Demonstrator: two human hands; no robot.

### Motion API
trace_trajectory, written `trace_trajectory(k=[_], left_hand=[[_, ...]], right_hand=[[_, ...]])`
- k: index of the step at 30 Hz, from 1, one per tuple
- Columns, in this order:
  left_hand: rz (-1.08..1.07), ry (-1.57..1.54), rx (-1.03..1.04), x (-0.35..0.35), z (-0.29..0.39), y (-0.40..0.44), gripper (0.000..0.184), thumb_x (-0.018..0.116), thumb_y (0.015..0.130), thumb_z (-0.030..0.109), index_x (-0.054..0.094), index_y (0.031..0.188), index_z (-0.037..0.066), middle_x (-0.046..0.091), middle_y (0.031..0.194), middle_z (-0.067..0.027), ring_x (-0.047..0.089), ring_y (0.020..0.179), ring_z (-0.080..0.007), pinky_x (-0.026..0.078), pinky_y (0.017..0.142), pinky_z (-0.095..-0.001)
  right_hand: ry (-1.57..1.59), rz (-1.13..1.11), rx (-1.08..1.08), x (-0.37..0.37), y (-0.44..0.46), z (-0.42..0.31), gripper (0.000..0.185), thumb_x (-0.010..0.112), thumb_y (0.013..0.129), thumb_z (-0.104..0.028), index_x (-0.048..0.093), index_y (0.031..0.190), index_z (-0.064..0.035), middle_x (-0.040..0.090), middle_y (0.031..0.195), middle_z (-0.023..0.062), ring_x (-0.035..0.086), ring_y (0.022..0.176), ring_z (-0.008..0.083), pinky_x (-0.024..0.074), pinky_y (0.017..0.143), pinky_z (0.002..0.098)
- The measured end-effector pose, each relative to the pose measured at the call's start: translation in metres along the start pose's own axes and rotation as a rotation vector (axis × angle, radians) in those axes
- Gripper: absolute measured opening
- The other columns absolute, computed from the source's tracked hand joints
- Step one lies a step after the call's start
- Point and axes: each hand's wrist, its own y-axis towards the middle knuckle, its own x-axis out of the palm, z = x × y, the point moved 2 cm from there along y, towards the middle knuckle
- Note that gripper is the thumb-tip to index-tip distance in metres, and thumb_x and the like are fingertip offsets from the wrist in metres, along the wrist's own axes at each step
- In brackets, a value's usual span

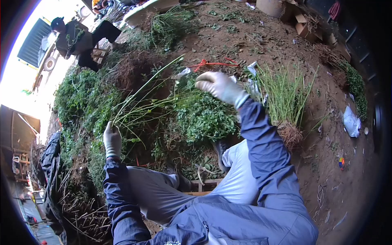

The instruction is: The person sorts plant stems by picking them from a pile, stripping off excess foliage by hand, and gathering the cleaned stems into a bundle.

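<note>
My left hand (112, 141), in a pale work glove, is closed around the lower ends of several long, thin green stems (127, 102). These fan out up and to the right, with sparse leaves. My right hand (220, 87), gloved too, is raised in front of me with its fingers curled together; whatever it may hold is hidden. Below it lies a heap of leafy green plants (208, 118) between my legs. Right of that hand, a bundle of green stems (283, 92) stands with its reddish-brown roots (289, 135) toward me.
Large piles of leafy plants (85, 94) spread along the left. A red strap (212, 63) lies on the soil ahead. On the right are a white plastic bag (351, 121) and another plant pile (356, 87). A seated person (77, 38) is at upper left.
</note>
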Motion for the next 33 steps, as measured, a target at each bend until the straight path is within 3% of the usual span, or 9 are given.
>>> trace_trajectory(k=[4, 9, 11, 12, 13, 17, 25, 29, 33], left_hand=[[-0.006, -0.106, -0.019, 0.023, 0.005, -0.005, 0.022, 0.055, 0.101, 0.010, 0.065, 0.117, -0.001, 0.070, 0.086, -0.0195, 0.062, 0.070, -0.0265, 0.049, 0.069, -0.0370], [0.057, -0.171, 0.088, 0.009, 0.009, -0.003, 0.035, 0.058, 0.103, 0.016, 0.065, 0.132, -0.002, 0.075, 0.110, -0.0206, 0.068, 0.087, -0.0281, 0.054, 0.084, -0.0375], [0.043, -0.180, 0.033, 0.004, 0.014, -0.004, 0.032, 0.057, 0.102, 0.012, 0.065, 0.128, -0.004, 0.075, 0.101, -0.0194, 0.066, 0.084, -0.0254, 0.053, 0.080, -0.0357], [0.078, -0.101, 0.089, 0.008, -0.002, 0.001, 0.026, 0.056, 0.100, 0.009, 0.065, 0.121, -0.003, 0.072, 0.093, -0.0208, 0.062, 0.076, -0.0241, 0.051, 0.074, -0.0357], [-0.024, -0.006, -0.018, 0.009, 0.003, 0.000, 0.028, 0.055, 0.105, 0.011, 0.063, 0.127, -0.004, 0.074, 0.102, -0.0187, 0.067, 0.085, -0.0252, 0.053, 0.081, -0.0346], [0.124, 0.113, 0.184, 0.007, 0.023, -0.005, 0.009, 0.056, 0.098, 0.006, 0.064, 0.104, 0.005, 0.064, 0.072, -0.0189, 0.055, 0.055, -0.0300, 0.044, 0.056, -0.0416], [0.164, 0.087, 0.216, -0.002, 0.061, -0.010, 0.004, 0.061, 0.095, 0.006, 0.059, 0.093, 0.004, 0.062, 0.072, -0.0214, 0.061, 0.060, -0.0402, 0.046, 0.056, -0.0448], [0.192, 0.082, 0.222, -0.001, 0.051, -0.012, 0.003, 0.059, 0.096, 0.007, 0.061, 0.095, 0.004, 0.064, 0.074, -0.0218, 0.060, 0.060, -0.0405, 0.046, 0.057, -0.0455], [0.167, 0.058, -0.001, -0.003, 0.007, -0.006, 0.037, 0.054, 0.096, 0.011, 0.068, 0.130, 0.008, 0.071, 0.089, -0.0250, 0.068, 0.073, -0.0400, 0.052, 0.067, -0.0473]], right_hand=[[-0.169, -0.078, 0.072, 0.018, -0.001, -0.014, 0.063, 0.066, 0.096, -0.062, 0.074, 0.117, -0.0029, 0.077, 0.108, 0.0161, 0.073, 0.100, 0.0303, 0.0553, 0.093, 0.0413], [-0.219, 0.071, 0.089, 0.066, 0.013, -0.016, 0.063, 0.063, 0.091, -0.072, 0.081, 0.098, -0.0121, 0.078, 0.091, 0.0119, 0.074, 0.093, 0.0324, 0.0536, 0.094, 0.0474], [-0.278, 0.055, 0.194, 0.063, 0.009, -0.028, 0.062, 0.062, 0.091, -0.072, 0.081, 0.095, -0.0134, 0.077, 0.086, 0.0108, 0.074, 0.091, 0.0316, 0.0452, 0.106, 0.0526], [-0.354, 0.015, 0.230, 0.060, 0.009, -0.029, 0.067, 0.058, 0.091, -0.077, 0.081, 0.099, -0.0152, 0.078, 0.088, 0.0104, 0.074, 0.089, 0.0301, 0.0533, 0.092, 0.0467], [-0.436, 0.019, 0.217, 0.056, 0.005, -0.030, 0.063, 0.058, 0.092, -0.074, 0.081, 0.097, -0.0155, 0.077, 0.086, 0.0108, 0.074, 0.089, 0.0315, 0.0481, 0.099, 0.0466], [-0.614, -0.049, 0.175, 0.048, 0.001, -0.034, 0.060, 0.056, 0.096, -0.069, 0.080, 0.096, -0.0145, 0.077, 0.089, 0.0120, 0.072, 0.093, 0.0330, 0.0368, 0.107, 0.0506], [-0.304, 0.092, 0.253, 0.072, 0.004, -0.035, 0.040, 0.067, 0.093, -0.045, 0.077, 0.097, -0.0064, 0.077, 0.095, 0.0175, 0.073, 0.094, 0.0354, 0.0546, 0.090, 0.0480], [-0.231, 0.146, 0.396, 0.054, 0.012, -0.030, 0.040, 0.060, 0.102, -0.045, 0.074, 0.096, -0.0077, 0.075, 0.084, 0.0132, 0.073, 0.081, 0.0303, 0.0578, 0.081, 0.0464], [-0.053, 0.628, -0.045, 0.007, 0.030, 0.038, 0.041, 0.069, 0.095, -0.037, 0.066, 0.077, 0.0000, 0.065, 0.067, 0.0194, 0.064, 0.061, 0.0297, 0.0476, 0.059, 0.0474]])
